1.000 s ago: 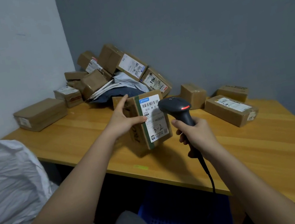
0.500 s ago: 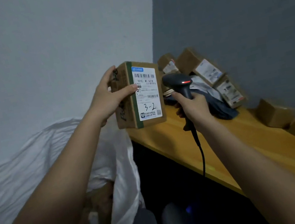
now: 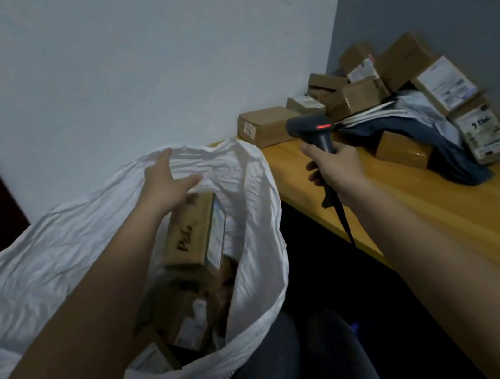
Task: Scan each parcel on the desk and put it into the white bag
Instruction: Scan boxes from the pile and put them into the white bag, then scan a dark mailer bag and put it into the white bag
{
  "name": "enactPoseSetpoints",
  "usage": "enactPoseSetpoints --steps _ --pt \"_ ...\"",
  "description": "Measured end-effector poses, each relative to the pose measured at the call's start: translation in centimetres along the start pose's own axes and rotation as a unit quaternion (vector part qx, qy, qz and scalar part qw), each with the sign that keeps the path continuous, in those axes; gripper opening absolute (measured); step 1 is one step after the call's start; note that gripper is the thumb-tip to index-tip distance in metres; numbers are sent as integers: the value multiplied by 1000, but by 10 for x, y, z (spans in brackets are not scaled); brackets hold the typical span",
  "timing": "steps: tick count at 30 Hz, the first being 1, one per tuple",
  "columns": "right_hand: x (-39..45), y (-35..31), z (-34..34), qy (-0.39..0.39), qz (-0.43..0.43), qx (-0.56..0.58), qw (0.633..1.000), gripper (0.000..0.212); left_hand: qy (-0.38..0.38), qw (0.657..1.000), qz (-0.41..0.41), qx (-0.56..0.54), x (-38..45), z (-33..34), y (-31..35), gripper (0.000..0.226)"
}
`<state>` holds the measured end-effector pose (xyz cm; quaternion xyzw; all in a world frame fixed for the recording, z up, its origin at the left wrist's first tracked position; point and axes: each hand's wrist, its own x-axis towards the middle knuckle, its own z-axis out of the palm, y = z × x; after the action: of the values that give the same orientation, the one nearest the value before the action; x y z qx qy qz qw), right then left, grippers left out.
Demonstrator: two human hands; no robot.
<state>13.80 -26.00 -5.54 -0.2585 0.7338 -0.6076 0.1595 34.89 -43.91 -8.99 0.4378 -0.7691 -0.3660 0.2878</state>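
Left hand (image 3: 167, 183), fingers spread and holding nothing, above box (image 3: 194, 232) in bag (image 3: 248, 223), frame centre. Right hand (image 3: 336, 167) grips scanner (image 3: 315, 131) over worktop (image 3: 448, 221); parcels (image 3: 391, 90) piled upper right

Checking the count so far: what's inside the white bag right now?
In the white bag: the cardboard parcel under the open left hand, atop several labelled boxes. Anything deeper is hidden.
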Motion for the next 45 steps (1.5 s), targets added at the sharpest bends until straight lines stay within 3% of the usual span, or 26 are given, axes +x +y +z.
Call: enactPoseSetpoints --steps 3,8,14,20,24,27,32,36,38,39,41,43,45 --pt "8 2 -16 6 22 5 1000 22 46 996 72 -33 5 18 31 56" --pt "26 6 -59 33 50 10 998 23 5 982 178 -62 15 66 99 27" --pt "57 23 -128 128 32 -9 991 25 -98 969 209 -88 33 151 180 23" --pt "91 44 -205 214 44 -17 976 24 -191 959 212 -3 62 252 234 32" --pt "111 60 -248 267 57 -27 962 23 -218 952 205 61 84 321 252 44" --pt "124 70 -275 285 68 -47 955 23 -206 941 242 118 91 366 261 46" --pt "141 84 -308 295 82 -71 949 24 -176 885 379 206 96 436 278 57" --pt "144 90 -324 294 80 -81 949 23 -140 767 495 385 105 477 301 71" --pt "143 93 -329 296 77 -77 949 23 -143 741 494 432 111 485 310 53" --pt "141 94 -330 295 79 -74 949 22 -141 748 490 425 112 487 313 36" --pt "137 98 -333 290 84 -62 951 22 -121 795 477 354 112 484 316 13" --pt "131 98 -338 295 85 -38 951 22 -115 853 444 248 110 475 325 17" --pt "127 94 -344 308 75 -8 948 23 -103 878 431 180 109 463 334 23"
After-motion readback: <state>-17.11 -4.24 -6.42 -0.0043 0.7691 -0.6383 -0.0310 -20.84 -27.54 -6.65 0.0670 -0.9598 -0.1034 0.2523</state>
